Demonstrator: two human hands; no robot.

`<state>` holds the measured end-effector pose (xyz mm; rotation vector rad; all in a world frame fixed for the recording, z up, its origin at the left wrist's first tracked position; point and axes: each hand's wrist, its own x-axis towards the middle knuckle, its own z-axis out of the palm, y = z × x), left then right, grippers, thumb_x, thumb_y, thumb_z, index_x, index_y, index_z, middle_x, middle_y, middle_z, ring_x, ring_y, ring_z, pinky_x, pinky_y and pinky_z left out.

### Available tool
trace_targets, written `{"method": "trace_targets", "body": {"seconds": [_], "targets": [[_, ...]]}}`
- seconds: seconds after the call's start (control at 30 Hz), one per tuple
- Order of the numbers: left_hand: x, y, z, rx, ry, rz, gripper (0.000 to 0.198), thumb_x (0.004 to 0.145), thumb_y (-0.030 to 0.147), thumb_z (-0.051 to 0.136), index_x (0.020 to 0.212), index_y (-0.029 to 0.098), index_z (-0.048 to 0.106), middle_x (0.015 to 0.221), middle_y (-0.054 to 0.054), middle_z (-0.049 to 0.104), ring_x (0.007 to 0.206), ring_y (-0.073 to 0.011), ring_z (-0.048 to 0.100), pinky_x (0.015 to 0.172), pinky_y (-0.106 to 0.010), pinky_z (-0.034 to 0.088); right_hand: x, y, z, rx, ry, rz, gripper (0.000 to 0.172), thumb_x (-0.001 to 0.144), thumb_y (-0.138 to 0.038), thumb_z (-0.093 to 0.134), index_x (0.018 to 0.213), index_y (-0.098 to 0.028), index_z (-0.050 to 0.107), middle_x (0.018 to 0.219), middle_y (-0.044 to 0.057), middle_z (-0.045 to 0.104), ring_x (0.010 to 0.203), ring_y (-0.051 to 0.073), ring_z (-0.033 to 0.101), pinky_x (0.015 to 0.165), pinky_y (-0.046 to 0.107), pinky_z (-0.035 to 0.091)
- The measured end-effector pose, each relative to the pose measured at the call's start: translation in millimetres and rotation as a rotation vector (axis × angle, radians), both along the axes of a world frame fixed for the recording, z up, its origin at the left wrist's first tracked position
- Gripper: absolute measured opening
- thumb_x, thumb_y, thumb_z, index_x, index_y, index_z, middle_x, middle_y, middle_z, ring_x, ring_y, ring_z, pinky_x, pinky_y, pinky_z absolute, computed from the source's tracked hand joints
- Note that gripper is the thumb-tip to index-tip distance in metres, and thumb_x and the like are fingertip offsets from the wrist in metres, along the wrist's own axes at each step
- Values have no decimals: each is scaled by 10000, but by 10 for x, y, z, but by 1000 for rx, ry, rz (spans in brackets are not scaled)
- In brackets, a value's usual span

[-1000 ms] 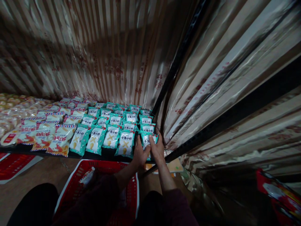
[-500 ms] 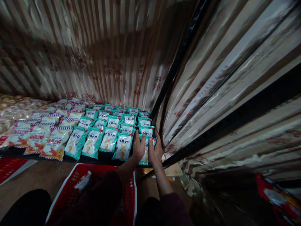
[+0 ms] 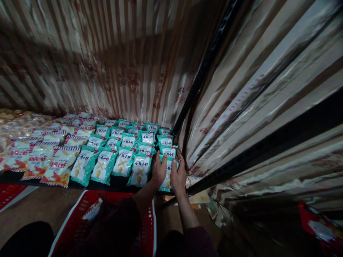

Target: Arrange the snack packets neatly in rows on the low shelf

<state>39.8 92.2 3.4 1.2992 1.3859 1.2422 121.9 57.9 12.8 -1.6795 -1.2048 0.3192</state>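
Note:
Between my two hands stands a teal-and-white snack bag [image 3: 165, 181], at the right front end of the shelf. My left hand [image 3: 159, 170] grips its left edge, thumb on the front face. From the other side my right hand [image 3: 179, 175] presses on the same bag, its thumb also in front; the fingers of both hands are partly hidden behind it. Matching teal bags stand in rows to the left and behind, the closest being a front-row bag [image 3: 140, 170] beside my left hand.
White-and-red snack bags [image 3: 60, 166] fill the shelf further left. Below the shelf edge [image 3: 112, 184] is a red basket [image 3: 154, 221] with a snack bag [image 3: 93, 210] inside. A black post [image 3: 191, 98] rises at the right corner, and striped sheeting [image 3: 128, 64] hangs behind.
The view has shifted slightly. My hands stay on the same bag, with only a small movement in their grip.

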Motion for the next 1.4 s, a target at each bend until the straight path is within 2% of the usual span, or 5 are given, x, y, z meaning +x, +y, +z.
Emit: {"method": "trace_targets", "body": {"seconds": [0.47, 0.7, 0.87, 1.1, 1.4], "targets": [[-64, -139, 186, 51, 50, 48, 634, 911, 390, 357, 1446, 76, 227, 1497, -161, 303, 1402, -213, 253, 1158, -360, 197, -64, -13, 16, -1, -54, -24, 670, 898, -579, 277, 1379, -127, 387, 1347, 184, 508, 1248, 297, 473, 1004, 465, 368], [-97, -502, 203, 318, 158, -22, 599, 940, 369, 285, 1468, 107, 178, 1552, -124, 164, 1439, -208, 112, 1183, -409, 135, -53, -94, -39, 37, -94, -57, 692, 891, -597, 266, 1384, -125, 378, 1384, 176, 471, 1291, 296, 427, 1039, 466, 338], [-368, -796, 272, 505, 360, -77, 482, 939, 296, 294, 1392, 151, 364, 1534, -101, 238, 1440, -236, 99, 1165, -479, 163, -85, -160, -61, 29, -177, -23, 647, 909, -543, 268, 1379, -115, 388, 1394, 182, 459, 1305, 294, 407, 1043, 478, 329], [-874, -1132, -48, 575, 595, 40, 486, 894, 250, 440, 1377, 206, 402, 1519, -116, 269, 1434, -290, 105, 1137, -546, 169, -206, -96, -42, 140, -142, -154, 603, 908, -509, 302, 1285, -74, 483, 1302, 211, 526, 1249, 296, 453, 1046, 471, 322], [-685, -1165, -237, 665, 891, -190, 528, 875, 169, 422, 1399, 136, 364, 1484, -153, 333, 1430, -291, 120, 1110, -504, 266, -149, -135, -48, 155, -113, -175, 568, 918, -489, 293, 1263, -91, 503, 1282, 204, 544, 1227, 282, 477, 1032, 457, 341]]}}
